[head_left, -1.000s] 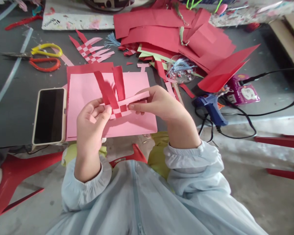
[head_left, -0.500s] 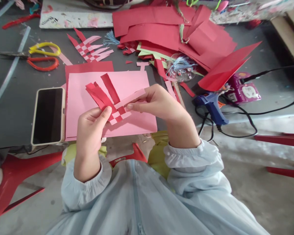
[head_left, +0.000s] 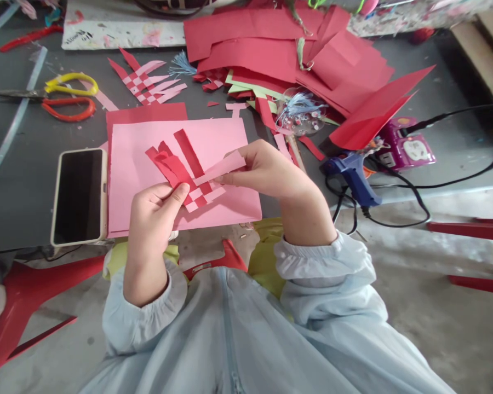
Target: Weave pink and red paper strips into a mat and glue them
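- Two hands work a small woven paper piece [head_left: 198, 192] of red and pink strips, held just above a pink sheet [head_left: 135, 164] near the front edge of the dark tabletop [head_left: 24, 180].
- Left hand [head_left: 156, 210] pinches the weave's lower left corner, thumb on top and fingers beneath.
- Right hand [head_left: 267, 172] pinches the end of a pink strip [head_left: 222, 167], which slants down to the left into the weave.
- Loose red strips [head_left: 175, 161] fan up and to the left from the woven part, over the pink sheet.
- A red sheet [head_left: 148, 113] lies under the pink one, showing along its far edge.
- A phone [head_left: 79, 196] lies screen up just left of the pink sheet.
- Yellow-handled scissors [head_left: 68, 82] and red-handled scissors [head_left: 68, 106] lie side by side at the far left.
- Another red-and-pink weave [head_left: 145, 85] lies beyond the sheets.
- A heap of red paper [head_left: 279, 49] covers the far side of the tabletop.
- A blue glue gun [head_left: 353, 178] sits right of the right hand, its black cord looping at the tabletop's edge.
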